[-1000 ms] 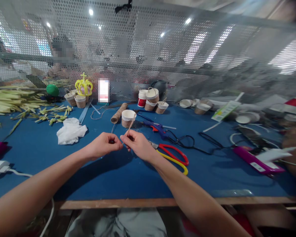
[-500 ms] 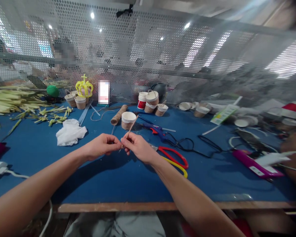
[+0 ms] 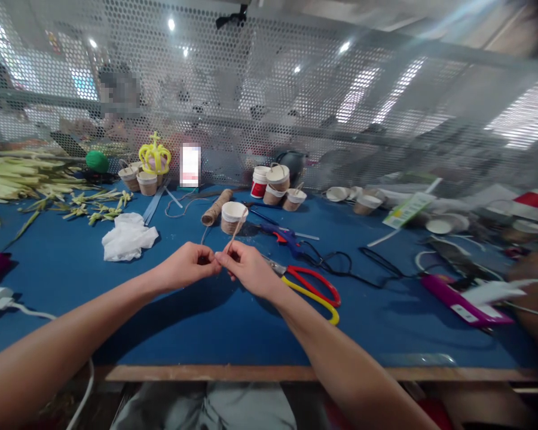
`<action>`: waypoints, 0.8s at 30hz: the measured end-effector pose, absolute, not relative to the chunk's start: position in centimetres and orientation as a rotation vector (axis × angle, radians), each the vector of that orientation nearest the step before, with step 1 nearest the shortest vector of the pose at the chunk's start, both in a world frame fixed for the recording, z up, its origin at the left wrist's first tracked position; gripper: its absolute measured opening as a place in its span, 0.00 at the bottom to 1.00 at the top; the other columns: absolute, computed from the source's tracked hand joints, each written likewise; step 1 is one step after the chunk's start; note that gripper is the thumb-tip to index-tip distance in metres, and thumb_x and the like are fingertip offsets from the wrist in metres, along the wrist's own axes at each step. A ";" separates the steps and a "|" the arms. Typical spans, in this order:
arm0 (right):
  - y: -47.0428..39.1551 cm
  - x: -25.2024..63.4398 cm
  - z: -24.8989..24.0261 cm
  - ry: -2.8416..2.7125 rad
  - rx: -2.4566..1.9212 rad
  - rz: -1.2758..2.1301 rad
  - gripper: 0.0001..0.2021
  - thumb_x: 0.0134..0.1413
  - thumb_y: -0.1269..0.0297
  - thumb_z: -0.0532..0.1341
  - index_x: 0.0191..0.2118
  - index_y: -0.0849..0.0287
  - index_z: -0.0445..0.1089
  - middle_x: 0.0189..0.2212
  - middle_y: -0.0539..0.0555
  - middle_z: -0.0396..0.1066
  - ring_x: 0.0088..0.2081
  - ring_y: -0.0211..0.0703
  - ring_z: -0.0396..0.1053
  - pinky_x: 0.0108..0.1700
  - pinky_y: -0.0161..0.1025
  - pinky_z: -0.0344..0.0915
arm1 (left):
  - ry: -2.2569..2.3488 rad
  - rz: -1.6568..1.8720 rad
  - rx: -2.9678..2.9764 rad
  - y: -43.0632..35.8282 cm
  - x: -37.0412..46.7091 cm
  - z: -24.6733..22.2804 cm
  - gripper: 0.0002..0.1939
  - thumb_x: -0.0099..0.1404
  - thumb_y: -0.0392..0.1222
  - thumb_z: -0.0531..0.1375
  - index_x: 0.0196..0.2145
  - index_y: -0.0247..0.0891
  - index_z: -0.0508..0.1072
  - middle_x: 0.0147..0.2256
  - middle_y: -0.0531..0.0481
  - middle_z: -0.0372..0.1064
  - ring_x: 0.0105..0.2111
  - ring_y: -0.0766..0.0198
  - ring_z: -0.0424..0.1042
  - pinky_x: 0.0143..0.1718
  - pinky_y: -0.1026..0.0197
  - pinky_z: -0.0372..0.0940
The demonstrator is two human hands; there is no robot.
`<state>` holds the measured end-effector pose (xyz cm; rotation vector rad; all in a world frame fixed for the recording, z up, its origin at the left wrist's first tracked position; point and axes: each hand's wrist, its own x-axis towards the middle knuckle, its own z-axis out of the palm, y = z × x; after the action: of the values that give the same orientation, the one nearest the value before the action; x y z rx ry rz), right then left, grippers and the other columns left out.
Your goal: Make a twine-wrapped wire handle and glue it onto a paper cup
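Note:
My left hand [image 3: 192, 264] and my right hand [image 3: 246, 267] meet over the blue table, fingertips pinched together. Between them is a piece of brown twine [image 3: 237, 229], whose end slants up out of my right hand in front of a small cup. That cup [image 3: 231, 224] has a white rim and a twine-wrapped side. Just behind my left hand lies a roll of brown twine [image 3: 217, 206], with a thin strand running down toward that hand. Scissors with red and yellow handles [image 3: 314, 285] rest beside my right wrist. The pinched part of the twine is hidden by my fingers.
A blue glue gun [image 3: 289, 240] with a black cord lies to the right. Farther right is a purple power strip [image 3: 464, 300]. Crumpled white tissue [image 3: 129, 237] sits left. Several wrapped cups [image 3: 277, 179], a yellow crown [image 3: 155, 156] and a lit phone [image 3: 190, 166] stand behind.
My hands have shifted very slightly left, still pinched together. The twine end above my right hand has moved a little left and stands slightly lower. More of the scissors shows.

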<state>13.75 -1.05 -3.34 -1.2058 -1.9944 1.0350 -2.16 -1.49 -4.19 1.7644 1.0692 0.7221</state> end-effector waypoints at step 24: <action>-0.8 14.2 -3.0 -2.052 -1.128 1.081 0.10 0.53 0.60 0.52 0.27 0.61 0.59 0.17 0.46 0.59 0.18 0.31 0.59 0.22 0.31 0.57 | 1.050 0.666 1.793 -1.5 -2.4 -3.5 0.11 0.54 0.44 0.54 0.23 0.31 0.66 0.20 0.57 0.57 0.20 0.73 0.52 0.21 0.68 0.48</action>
<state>14.17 -0.84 -3.03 -1.1279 -2.0518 1.0808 -2.45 -1.47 -3.50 1.7933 1.0504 0.6660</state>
